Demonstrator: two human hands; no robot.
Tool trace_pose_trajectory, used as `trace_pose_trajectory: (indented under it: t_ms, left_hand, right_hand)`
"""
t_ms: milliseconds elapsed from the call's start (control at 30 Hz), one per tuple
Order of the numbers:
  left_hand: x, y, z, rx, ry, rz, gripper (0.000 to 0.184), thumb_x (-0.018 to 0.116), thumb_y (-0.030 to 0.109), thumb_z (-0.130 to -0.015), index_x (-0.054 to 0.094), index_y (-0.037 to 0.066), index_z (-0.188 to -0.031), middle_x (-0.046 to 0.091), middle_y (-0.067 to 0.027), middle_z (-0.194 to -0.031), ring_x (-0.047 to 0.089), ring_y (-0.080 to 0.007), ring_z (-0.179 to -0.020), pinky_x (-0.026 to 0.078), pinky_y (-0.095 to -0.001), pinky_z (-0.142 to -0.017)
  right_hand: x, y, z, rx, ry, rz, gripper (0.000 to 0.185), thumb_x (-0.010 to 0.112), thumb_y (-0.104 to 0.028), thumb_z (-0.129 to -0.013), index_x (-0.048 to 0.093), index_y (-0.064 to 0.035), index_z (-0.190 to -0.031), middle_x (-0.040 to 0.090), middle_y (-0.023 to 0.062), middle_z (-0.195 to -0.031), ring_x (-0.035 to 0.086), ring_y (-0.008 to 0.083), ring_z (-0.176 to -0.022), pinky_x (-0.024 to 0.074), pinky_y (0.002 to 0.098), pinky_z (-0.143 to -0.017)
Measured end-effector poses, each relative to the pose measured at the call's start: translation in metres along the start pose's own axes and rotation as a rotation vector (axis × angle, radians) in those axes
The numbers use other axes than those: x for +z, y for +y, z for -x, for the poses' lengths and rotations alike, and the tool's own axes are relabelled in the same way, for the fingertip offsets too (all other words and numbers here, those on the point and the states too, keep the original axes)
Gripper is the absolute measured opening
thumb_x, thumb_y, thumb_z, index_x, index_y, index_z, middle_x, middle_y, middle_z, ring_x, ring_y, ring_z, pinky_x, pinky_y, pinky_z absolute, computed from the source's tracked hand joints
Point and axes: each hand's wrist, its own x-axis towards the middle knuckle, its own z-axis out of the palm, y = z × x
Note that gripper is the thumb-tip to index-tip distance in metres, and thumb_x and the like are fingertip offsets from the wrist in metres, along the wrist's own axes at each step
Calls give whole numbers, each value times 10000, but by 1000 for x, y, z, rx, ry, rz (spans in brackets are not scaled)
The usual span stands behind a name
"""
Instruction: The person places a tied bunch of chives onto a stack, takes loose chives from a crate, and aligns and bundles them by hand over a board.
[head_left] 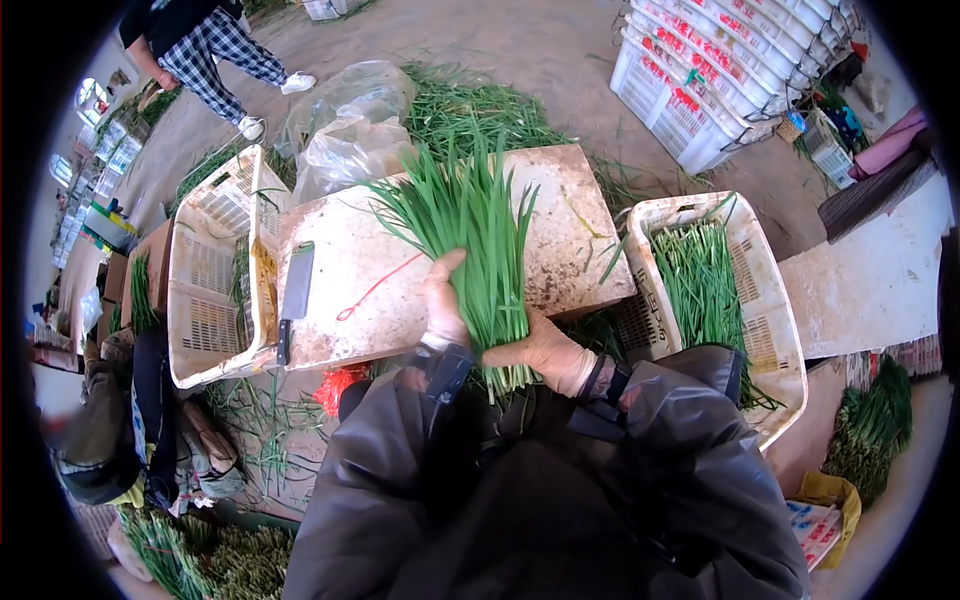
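Note:
A bunch of garlic chives [488, 265] stands in front of me, its leaf tips pointing away over the board and its pale cut ends toward my body. My left hand [444, 300] is closed around the left side of the bunch. Lower down, my right hand [547, 354] grips it from the right near the cut ends, thumb across the front. Both hands appear to wear thin pale gloves. On the dirty white board [350, 235] lies a red tie [380, 287] with a small loop. A knife [296, 300] rests at the board's left edge.
A white crate [212, 290] stands left of the board; another crate [785, 350] on the right holds chives [700, 275]. Beyond the board are clear plastic bags [355, 130] and loose chives [480, 108]. Stacked crates [690, 85] stand far right. A person [215, 55] is at upper left.

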Motion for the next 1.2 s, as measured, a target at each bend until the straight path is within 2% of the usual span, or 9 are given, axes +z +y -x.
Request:
trace_pose_trajectory:
  t_ms: [67, 400, 467, 567, 667, 800, 967, 1067, 1200]
  left_hand:
    - [-1, 0, -4, -31, -4, 11, 429, 571, 262, -952, 621, -21, -1272, 730, -165, -1131, 718, -314, -943, 602, -453, -874]
    - [-5, -10, -14, 89, -26, -257, 616, 553, 516, -1054, 541, 42, -1448, 672, -123, -1326, 668, -259, -1145, 540, -414, -989]
    - [-6, -4, -6, 113, 235, -512, 567, 608, 446, -1045, 538, 72, -1466, 672, -98, -1313, 651, -236, -1156, 522, -377, -949]
    - [-22, -9, -12, 491, 367, -720, 538, 732, 283, -981, 551, 79, -1445, 677, -63, -1241, 635, -191, -1084, 497, -335, -889]
    - [-19, 5, 3, 951, 138, -1245, 532, 815, 139, -889, 597, 45, -1365, 673, -49, -1170, 604, -159, -1018, 477, -315, -870]
    - [0, 4, 26, 813, -90, -1466, 374, 845, 98, -810, 722, 78, -1162, 661, -36, -948, 614, -170, -878, 499, -332, -818]
    - [-8, -1, 14, 1118, -213, -1768, 137, 812, 61, -811, 779, 79, -943, 688, -51, -842, 674, -231, -842, 529, -366, -751]
    - [-15, 1, 5, 967, -105, -1552, 100, 794, 88, -826, 770, 87, -923, 719, -93, -878, 691, -304, -837, 549, -409, -782]
    - [-37, 10, -19, 593, 103, -1095, 138, 796, 92, -889, 774, 22, -1005, 769, -65, -873, 679, -154, -768, 552, -305, -763]
  right_hand:
    - [-1, -3, 0, 64, 11, -70, 696, 851, 56, -771, 560, -31, -1397, 693, 45, -1204, 658, 171, -1089, 526, 335, -997]
    - [-28, -6, -16, -39, 163, -30, 694, 851, 41, -732, 550, 16, -1356, 722, 85, -1142, 683, 191, -1021, 542, 329, -927]
    - [-36, 0, -23, -58, 209, 3, 727, 862, 25, -721, 532, 15, -1369, 714, 85, -1138, 677, 191, -1015, 543, 328, -919]
    - [-39, -2, -25, -73, 247, 45, 760, 878, -5, -702, 519, 15, -1372, 704, 79, -1140, 662, 187, -1029, 538, 325, -922]
    - [-43, 5, -30, -90, 264, 82, 792, 892, -24, -686, 513, 17, -1380, 702, 87, -1145, 656, 197, -1056, 529, 329, -945]
    - [-43, 13, -37, -164, 240, 166, 809, 907, -71, -680, 509, 20, -1378, 693, 103, -1169, 650, 217, -1080, 523, 337, -964]
    - [-47, 23, -40, -183, 255, 284, 812, 913, -102, -674, 511, 18, -1369, 686, 114, -1181, 646, 227, -1095, 521, 345, -971]
    - [-43, 12, -33, -127, 235, 225, 774, 900, -74, -680, 527, 21, -1351, 698, 102, -1157, 655, 212, -1077, 524, 334, -961]
    - [-39, -1, -32, -59, 155, 42, 677, 869, -12, -723, 567, 17, -1328, 718, 84, -1135, 673, 192, -1043, 532, 321, -939]
